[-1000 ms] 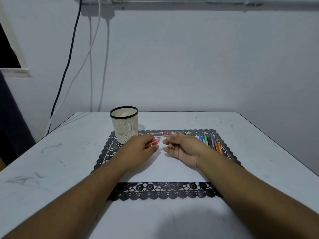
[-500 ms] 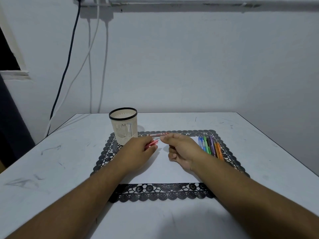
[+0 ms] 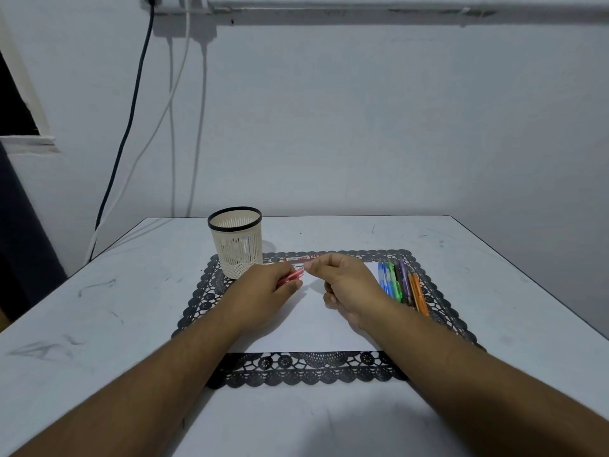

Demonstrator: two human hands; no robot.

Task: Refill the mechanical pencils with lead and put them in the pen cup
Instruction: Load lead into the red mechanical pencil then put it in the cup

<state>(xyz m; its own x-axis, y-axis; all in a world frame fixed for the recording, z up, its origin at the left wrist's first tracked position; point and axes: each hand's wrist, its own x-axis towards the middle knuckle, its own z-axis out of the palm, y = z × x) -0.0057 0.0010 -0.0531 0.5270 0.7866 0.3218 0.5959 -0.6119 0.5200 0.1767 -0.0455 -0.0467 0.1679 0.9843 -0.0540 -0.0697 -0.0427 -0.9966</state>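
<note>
My left hand (image 3: 267,285) grips a red mechanical pencil (image 3: 294,276) low over the white sheet, its end pointing right. My right hand (image 3: 342,282) has its fingers curled and its fingertips pinched together right at that end; whatever it pinches is too small to see. A red lead case (image 3: 301,258) lies on the mat just behind both hands. The cream pen cup (image 3: 236,240) with a black rim stands at the mat's back left, with a pencil dimly visible inside. Several coloured mechanical pencils (image 3: 400,283) lie side by side to the right of my right hand.
A black lace placemat (image 3: 306,369) with a white sheet on it covers the middle of the white table (image 3: 99,308). Cables (image 3: 171,127) hang down the wall behind the table's back left corner.
My right hand turned from palm-up to fingers curled and moved its fingertips left to the red pencil's end. My left hand has kept hold of the pencil.
</note>
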